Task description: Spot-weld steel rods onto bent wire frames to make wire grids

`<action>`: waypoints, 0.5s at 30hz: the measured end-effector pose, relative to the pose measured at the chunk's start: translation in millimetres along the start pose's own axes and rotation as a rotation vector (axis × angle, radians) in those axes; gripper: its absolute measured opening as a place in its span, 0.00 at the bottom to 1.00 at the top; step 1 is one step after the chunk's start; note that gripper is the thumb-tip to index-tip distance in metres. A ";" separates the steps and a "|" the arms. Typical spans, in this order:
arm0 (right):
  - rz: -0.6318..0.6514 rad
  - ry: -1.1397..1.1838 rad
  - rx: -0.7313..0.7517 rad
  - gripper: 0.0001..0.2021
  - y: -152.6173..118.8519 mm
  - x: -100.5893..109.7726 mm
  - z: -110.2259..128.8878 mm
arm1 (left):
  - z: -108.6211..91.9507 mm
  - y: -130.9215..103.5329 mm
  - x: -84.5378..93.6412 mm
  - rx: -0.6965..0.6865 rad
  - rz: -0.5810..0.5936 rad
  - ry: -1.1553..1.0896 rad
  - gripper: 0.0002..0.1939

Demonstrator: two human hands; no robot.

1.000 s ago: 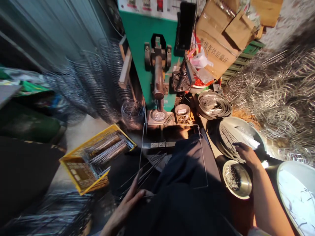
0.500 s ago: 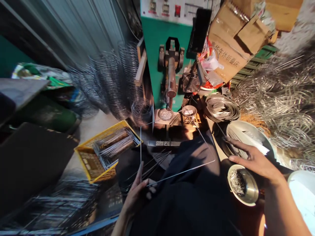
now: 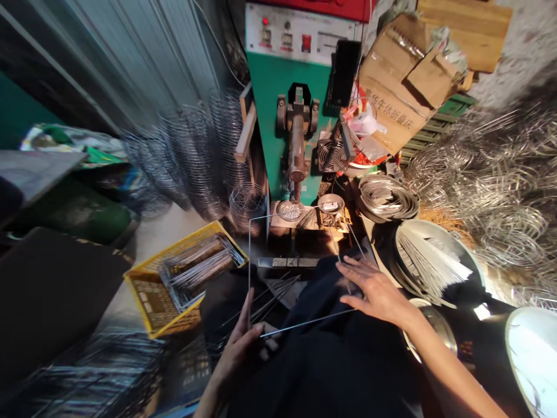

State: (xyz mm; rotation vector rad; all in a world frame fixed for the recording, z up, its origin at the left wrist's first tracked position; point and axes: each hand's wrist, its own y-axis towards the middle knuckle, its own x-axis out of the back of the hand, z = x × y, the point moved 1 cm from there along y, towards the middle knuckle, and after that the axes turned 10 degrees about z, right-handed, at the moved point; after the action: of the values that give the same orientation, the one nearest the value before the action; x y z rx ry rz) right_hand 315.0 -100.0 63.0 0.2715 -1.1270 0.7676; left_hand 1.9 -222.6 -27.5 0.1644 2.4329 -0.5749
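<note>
My left hand (image 3: pixel 238 343) is closed around the near left corner of a four-sided bent wire frame (image 3: pixel 310 324), held above my dark-clothed lap. The frame's far side reaches the small ledge (image 3: pixel 274 222) of a green machine (image 3: pixel 267 116), under its metal rod (image 3: pixel 297 145). My right hand (image 3: pixel 378 293) is over the frame's near right corner, covering it. A thin, blurred wire (image 3: pixel 334 241) points up from its fingertips, which seem to pinch it. On the ledge are a round dish of small metal bits (image 3: pixel 290 211) and a second small dish (image 3: pixel 331 203).
Left stands a yellow basket (image 3: pixel 150 307) of straight wires, with wire coils (image 3: pixel 195 157) behind. On the right are a pan of pale strips (image 3: pixel 429 264), a coiled metal bundle (image 3: pixel 385 197), a metal bowl (image 3: pixel 439 328), a white tub (image 3: pixel 533 354) and heaped wire rings (image 3: pixel 500 191).
My right hand has come left from beside the pan to the frame's right corner, with a thin wire at its fingertips. My left hand keeps its hold. The camera view has shifted slightly upward.
</note>
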 end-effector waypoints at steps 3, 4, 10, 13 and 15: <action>0.080 0.053 0.053 0.36 27.0 -19.7 26.0 | 5.9 9.6 -8.7 0.015 0.072 -0.026 0.56; 0.115 0.079 0.085 0.37 35.9 -26.5 35.4 | 7.9 13.0 -11.6 0.021 0.098 -0.035 0.57; 0.180 0.159 0.144 0.44 44.4 -44.7 50.9 | 12.0 19.1 -11.2 -0.002 0.122 -0.064 0.58; 0.149 0.152 0.119 0.43 30.2 -42.8 37.3 | 9.0 14.5 -1.2 -0.027 0.072 -0.049 0.57; 0.147 0.160 0.122 0.40 24.4 -42.3 31.1 | 6.6 11.5 4.2 -0.041 0.049 -0.033 0.56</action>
State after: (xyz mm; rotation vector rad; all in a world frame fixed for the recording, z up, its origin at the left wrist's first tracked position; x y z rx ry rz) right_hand 267.5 -117.3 34.6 0.2270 -0.9582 0.9728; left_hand 5.1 -215.3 -38.9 0.1950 2.4004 -0.5015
